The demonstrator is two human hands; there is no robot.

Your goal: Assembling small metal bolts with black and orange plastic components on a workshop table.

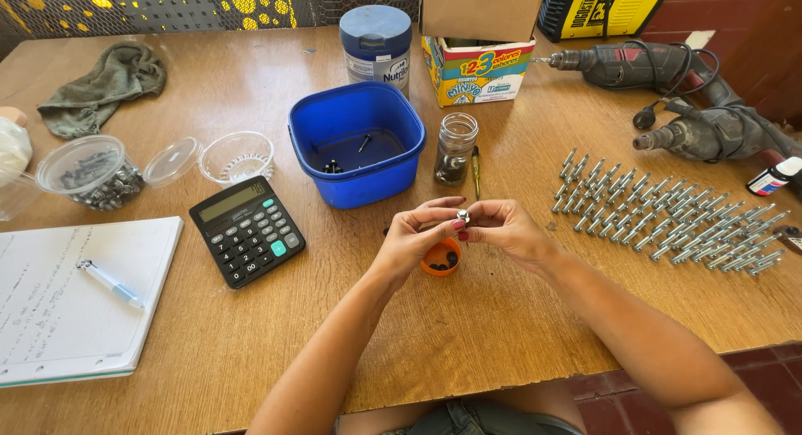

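A small silvery bolt (462, 217), perhaps with a washer on it, is pinched between the fingertips of both hands, directly above a small orange cap (440, 258) containing dark bits.

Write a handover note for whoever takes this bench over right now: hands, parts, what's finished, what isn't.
Left hand and right hand: both pinch one small metal bolt between the fingertips, above the orange cap holding small dark pieces.
Done, by the look of it: rows of bolts laid out on the table to the right.
Left: a couple of screws in the blue tub; more in the clear plastic cup far left and the glass jar.
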